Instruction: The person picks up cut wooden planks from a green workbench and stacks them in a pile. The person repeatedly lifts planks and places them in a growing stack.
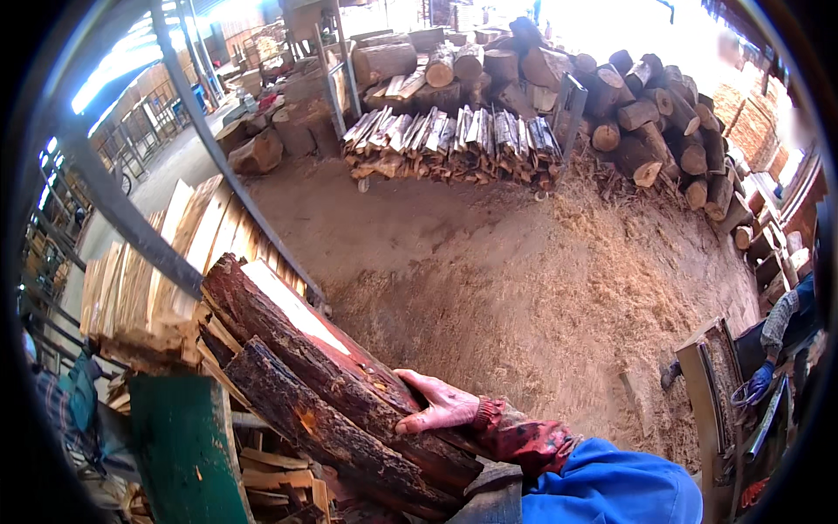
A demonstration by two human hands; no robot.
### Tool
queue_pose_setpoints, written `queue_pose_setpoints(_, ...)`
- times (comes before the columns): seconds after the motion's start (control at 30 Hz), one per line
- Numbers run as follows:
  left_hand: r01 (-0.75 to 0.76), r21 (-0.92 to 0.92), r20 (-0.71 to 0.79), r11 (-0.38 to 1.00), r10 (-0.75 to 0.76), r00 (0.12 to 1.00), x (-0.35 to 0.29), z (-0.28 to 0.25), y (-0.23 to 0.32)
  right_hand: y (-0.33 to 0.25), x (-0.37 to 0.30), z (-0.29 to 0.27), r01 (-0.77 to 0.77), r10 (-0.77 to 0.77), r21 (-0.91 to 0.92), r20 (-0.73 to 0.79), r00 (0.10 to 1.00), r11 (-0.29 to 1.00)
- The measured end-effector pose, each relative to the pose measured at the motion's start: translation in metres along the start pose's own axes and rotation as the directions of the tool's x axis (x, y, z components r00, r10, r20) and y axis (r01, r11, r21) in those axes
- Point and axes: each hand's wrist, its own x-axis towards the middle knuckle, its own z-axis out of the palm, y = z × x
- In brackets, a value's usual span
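Note:
Two long pieces of split firewood with dark, rough bark lie side by side, slanting across the lower middle. The upper split log (pixel 305 336) shows a pale, freshly cut strip along its top. Beside it, on the near side, rests the lower split log (pixel 323 428). My right hand (pixel 439 403), its red patterned cuff below a blue sleeve, grips the near end of the upper split log, thumb and forefinger spread over the wood. Its other fingers are hidden. My left hand is out of sight. Below the logs stands a green metal panel (pixel 183 450).
Pale split wood (pixel 166 271) is stacked at left behind metal bars (pixel 223 162). A firewood rack (pixel 454 144) and round logs (pixel 655 113) stand at the back. Sawdust covers the ground (pixel 541 297). At right, a co-worker's blue-gloved hand (pixel 759 382) is near a wooden slab (pixel 711 393).

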Motion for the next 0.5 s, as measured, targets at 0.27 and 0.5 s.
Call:
queue_pose_setpoints(0.27, 0.002, -0.073, 0.059, 0.997, 0.002, 0.998, 0.163, -0.016, -0.015, 0.000, 0.110, -0.083, 0.016, -0.016, 0.000, -0.058, 0.998, 1.000)
queue_pose_setpoints(0.5, 0.148, -0.289, 0.136, 0.946, -0.113, 0.984, 0.287, 0.069, 0.014, -0.005, 0.186, -0.164, -0.005, -0.003, -0.035, -0.204, 0.979, 0.999)
